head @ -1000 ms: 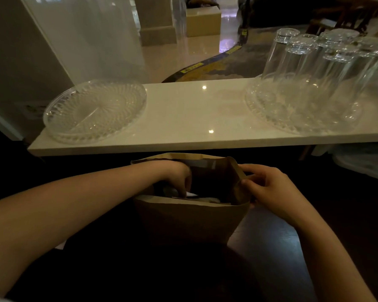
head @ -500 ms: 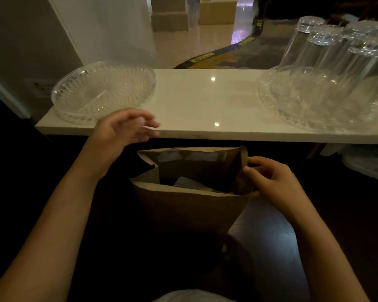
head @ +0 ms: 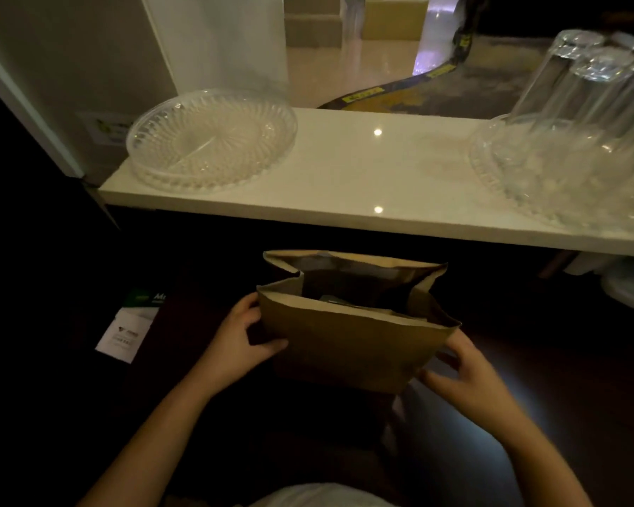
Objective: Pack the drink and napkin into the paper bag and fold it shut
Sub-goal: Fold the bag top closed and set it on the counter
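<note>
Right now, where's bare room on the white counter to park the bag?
Free: the middle of the white counter, between the empty glass dish on the left and the tray of upturned glasses on the right. Both ends are taken. The paper bag stands lower, held by the left hand and right hand.

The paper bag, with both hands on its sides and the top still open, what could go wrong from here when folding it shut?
1. The paper bag stands open with pale contents near its mouth; folding the top down could crush or catch them if they sit too high.
2. The left hand and right hand grip only the sides, so the bag might tip or buckle under downward pressure.
3. The counter edge overhangs just behind the bag, and lifting could bump it, possibly jolting the upturned glasses.
</note>
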`<move>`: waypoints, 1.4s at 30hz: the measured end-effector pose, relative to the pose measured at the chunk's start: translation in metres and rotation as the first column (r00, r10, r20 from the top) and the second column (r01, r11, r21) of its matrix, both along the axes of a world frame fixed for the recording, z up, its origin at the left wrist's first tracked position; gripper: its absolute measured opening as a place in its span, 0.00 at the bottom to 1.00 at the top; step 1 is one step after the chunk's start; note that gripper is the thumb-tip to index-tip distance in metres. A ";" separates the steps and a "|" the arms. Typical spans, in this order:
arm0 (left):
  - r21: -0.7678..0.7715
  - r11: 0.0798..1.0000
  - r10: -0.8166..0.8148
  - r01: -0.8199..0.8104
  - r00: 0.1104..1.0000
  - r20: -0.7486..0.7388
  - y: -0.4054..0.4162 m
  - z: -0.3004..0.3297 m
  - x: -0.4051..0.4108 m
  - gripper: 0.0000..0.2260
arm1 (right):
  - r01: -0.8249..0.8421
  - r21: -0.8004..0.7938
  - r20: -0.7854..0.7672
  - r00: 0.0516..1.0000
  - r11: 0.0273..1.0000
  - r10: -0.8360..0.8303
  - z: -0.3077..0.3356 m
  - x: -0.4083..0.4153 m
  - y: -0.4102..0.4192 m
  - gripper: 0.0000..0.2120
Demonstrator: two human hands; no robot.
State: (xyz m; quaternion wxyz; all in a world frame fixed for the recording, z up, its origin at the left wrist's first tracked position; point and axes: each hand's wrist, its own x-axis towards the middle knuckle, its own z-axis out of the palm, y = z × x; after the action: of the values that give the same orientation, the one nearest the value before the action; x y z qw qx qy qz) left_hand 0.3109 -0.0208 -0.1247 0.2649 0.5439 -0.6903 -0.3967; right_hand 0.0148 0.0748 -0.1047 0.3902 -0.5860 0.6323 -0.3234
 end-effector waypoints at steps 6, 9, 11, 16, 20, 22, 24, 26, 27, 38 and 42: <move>0.006 1.000 -0.030 0.031 0.989 -0.143 -0.032 -0.008 -0.013 0.18 | 0.111 -0.167 -0.001 0.994 0.980 -0.113 -0.008 0.008 -0.039 0.19; 0.040 0.998 0.050 -0.041 0.962 -0.269 -0.045 -0.008 -0.017 0.19 | 0.215 -0.124 0.177 0.965 0.969 -0.192 -0.009 0.007 -0.048 0.21; 0.018 0.999 0.033 -0.029 0.951 -0.309 -0.052 -0.008 -0.017 0.21 | 0.280 -0.155 0.174 0.952 0.947 -0.253 -0.013 0.003 -0.052 0.20; -0.090 0.989 -0.130 0.114 0.971 -0.202 -0.058 0.018 -0.013 0.17 | 0.140 -0.234 0.156 0.982 0.962 -0.105 -0.003 -0.009 -0.057 0.07; -0.210 0.958 -0.227 0.195 0.964 -0.140 -0.065 0.054 -0.010 0.19 | 0.080 -0.336 0.110 0.993 0.939 -0.046 0.013 -0.020 -0.059 0.08; -0.239 0.934 -0.292 0.265 0.953 -0.081 -0.065 0.068 -0.011 0.18 | 0.074 -0.382 0.108 0.994 0.921 -0.035 0.021 -0.026 -0.060 0.19; -0.216 0.917 -0.352 0.335 0.935 -0.049 -0.064 0.075 -0.014 0.15 | 0.047 -0.389 0.069 0.997 0.920 -0.021 0.024 -0.032 -0.061 0.22; -0.192 0.906 -0.393 0.378 0.919 -0.042 -0.066 0.076 -0.016 0.12 | 0.003 -0.385 0.059 0.998 0.923 0.022 0.026 -0.036 -0.061 0.21; -0.194 0.901 -0.402 0.388 0.915 -0.037 -0.068 0.076 -0.017 0.11 | -0.013 -0.386 0.069 0.997 0.922 0.043 0.027 -0.036 -0.061 0.21; -0.251 0.905 -0.351 0.343 0.936 0.016 -0.056 0.070 -0.012 0.02 | -0.058 -0.508 -0.122 0.993 0.859 -0.005 0.025 -0.023 -0.053 0.08; -0.338 0.864 -0.358 0.373 0.927 0.108 -0.046 0.082 -0.019 0.10 | 0.029 -0.437 -0.098 0.992 0.899 -0.080 0.029 -0.022 -0.056 0.12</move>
State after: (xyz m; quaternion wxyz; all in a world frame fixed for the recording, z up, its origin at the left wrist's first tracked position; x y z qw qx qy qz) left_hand 0.2921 -0.0669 -0.0426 0.2636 0.3549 -0.8460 -0.2980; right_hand -0.0071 0.0192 -0.0760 0.2039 -0.6576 0.5814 -0.4335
